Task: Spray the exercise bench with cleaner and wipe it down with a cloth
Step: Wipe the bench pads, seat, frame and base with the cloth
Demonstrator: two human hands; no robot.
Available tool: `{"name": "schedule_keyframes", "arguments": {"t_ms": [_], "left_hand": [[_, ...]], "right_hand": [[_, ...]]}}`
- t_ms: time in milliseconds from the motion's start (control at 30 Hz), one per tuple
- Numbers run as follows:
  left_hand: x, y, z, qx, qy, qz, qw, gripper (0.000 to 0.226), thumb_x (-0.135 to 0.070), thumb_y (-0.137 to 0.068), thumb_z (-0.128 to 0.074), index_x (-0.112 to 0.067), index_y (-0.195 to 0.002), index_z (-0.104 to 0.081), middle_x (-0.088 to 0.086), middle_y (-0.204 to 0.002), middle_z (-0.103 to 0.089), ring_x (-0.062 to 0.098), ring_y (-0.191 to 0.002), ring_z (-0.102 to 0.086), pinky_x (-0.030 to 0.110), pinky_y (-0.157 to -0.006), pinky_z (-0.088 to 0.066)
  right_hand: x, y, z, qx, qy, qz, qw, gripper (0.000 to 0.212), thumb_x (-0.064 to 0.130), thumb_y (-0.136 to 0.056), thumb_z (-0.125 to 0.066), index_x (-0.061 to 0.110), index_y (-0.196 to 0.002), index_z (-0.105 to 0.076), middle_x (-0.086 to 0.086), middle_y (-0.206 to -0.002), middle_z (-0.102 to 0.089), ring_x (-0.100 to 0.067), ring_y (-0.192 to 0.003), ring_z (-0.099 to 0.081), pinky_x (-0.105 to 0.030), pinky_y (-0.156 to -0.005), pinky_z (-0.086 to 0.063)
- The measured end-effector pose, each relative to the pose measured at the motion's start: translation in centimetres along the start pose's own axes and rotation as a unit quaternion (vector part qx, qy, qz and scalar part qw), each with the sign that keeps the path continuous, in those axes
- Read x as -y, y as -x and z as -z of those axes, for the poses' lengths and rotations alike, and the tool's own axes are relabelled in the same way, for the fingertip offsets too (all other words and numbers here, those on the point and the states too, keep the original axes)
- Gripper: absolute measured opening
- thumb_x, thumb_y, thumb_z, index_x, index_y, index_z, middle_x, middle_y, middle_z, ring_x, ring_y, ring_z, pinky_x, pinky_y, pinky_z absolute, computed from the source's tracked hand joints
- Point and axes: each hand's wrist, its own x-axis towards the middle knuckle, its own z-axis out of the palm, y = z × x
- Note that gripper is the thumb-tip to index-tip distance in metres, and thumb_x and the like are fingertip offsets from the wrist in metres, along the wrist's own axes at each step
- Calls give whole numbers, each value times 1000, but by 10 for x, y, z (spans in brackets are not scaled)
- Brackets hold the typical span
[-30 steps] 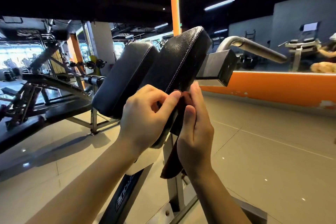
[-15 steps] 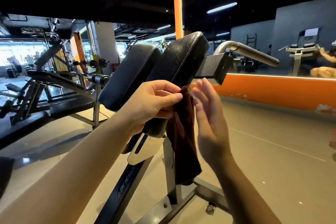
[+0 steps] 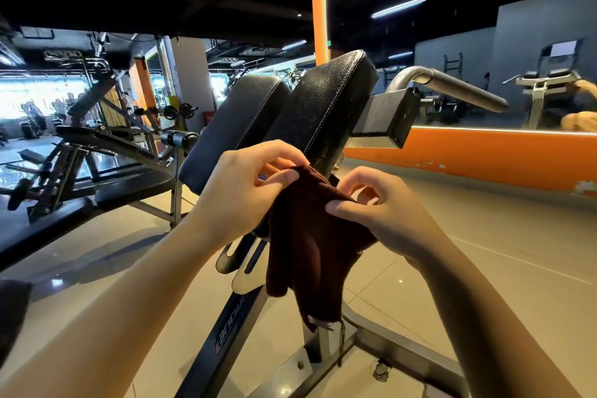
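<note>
A dark brown cloth (image 3: 307, 249) hangs in front of the exercise bench, stretched between both hands. My left hand (image 3: 239, 194) pinches its upper left corner with thumb and fingers. My right hand (image 3: 384, 213) pinches the cloth's right edge between thumb and forefinger. Behind the cloth stand the bench's two black padded cushions, the right one (image 3: 326, 110) and the left one (image 3: 235, 119), tilted on a grey metal frame (image 3: 326, 355). No spray bottle is in view.
A grey handle bar (image 3: 452, 87) sticks out to the right of the pads. Other black benches and weight machines (image 3: 97, 152) fill the left side. An orange wall band (image 3: 484, 158) and mirror run along the right. Glossy tiled floor (image 3: 484, 268) lies around.
My right hand was open beside the cloth half a second ago; now it pinches the cloth's right edge. The cloth has come away from the pad and hangs spread between both hands.
</note>
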Motion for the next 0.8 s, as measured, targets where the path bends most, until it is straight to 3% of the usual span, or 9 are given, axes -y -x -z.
{"name": "schedule_keyframes", "arguments": {"t_ms": [133,233,300,367,433,500,633,700,800], "left_hand": [[20,-8,-14,-149,-60,-49,986,16,-21,-91,-64,-31,-104,-66,-10,-91,-70,10,-86,-67,37,-72,-58],[34,-30,-21,-242,-48,-30,969,21,-19,-90,-65,-26,-111,-65,-11,-92,-69,10,-87,-67,40,-74,-58],[44,-33,-24,-249,-3,4,968,28,-13,-90,-65,-22,-116,-63,-17,-95,-66,5,-92,-66,34,-82,-57],[59,-23,-32,-216,20,28,976,36,-21,-92,-63,-29,-126,-54,-15,-109,-64,5,-108,-60,34,-94,-52],[73,-11,-45,-177,42,64,981,38,-44,-92,-49,-46,-129,-44,-13,-129,-55,8,-125,-49,36,-106,-40],[80,-4,-56,-178,119,100,972,39,-60,-88,-34,-56,-126,-41,-14,-140,-46,5,-134,-39,39,-114,-32],[82,-3,-61,-166,209,89,960,52,-68,-86,-26,-49,-133,-35,-24,-146,-37,-4,-136,-34,30,-115,-30],[86,-2,-61,-124,248,89,957,64,-81,-82,-29,-51,-138,-31,-21,-150,-36,1,-139,-33,35,-116,-31],[91,-4,-59,-59,271,104,955,80,-89,-75,-31,-52,-145,-23,-12,-156,-30,12,-143,-30,52,-116,-27]], "right_hand": [[8,-29,-12,-181,212,72,958,8,27,-89,-68,26,-86,-60,7,-91,-53,-11,-82,-47,-16,-59,-28],[8,-56,-41,-330,183,137,916,4,13,-92,-60,15,-94,-62,-1,-91,-51,-18,-75,-48,-21,-59,-28],[-7,-66,-66,-381,138,169,899,17,17,-93,-54,11,-104,-66,-7,-102,-54,-21,-88,-54,-14,-78,-38],[-29,-71,-87,-379,92,181,903,35,28,-97,-44,14,-124,-61,-8,-129,-49,-27,-122,-49,-41,-104,-42],[-39,-71,-102,-345,18,175,922,45,35,-99,-38,25,-143,-42,3,-153,-27,-23,-147,-22,-54,-114,-31],[-43,-70,-114,-324,2,180,929,54,41,-98,-38,31,-149,-26,9,-161,-10,-19,-151,-4,-54,-118,-22],[-49,-58,-138,-315,39,217,923,61,40,-97,-38,28,-153,-17,8,-164,-1,-20,-152,0,-38,-123,-5],[-47,-60,-141,-316,37,212,924,59,38,-99,-34,28,-154,-15,10,-164,3,-19,-151,1,-37,-123,-3],[-36,-77,-127,-326,48,221,918,57,32,-97,-36,22,-152,-28,3,-163,-6,-18,-151,0,-38,-122,-1]]}}
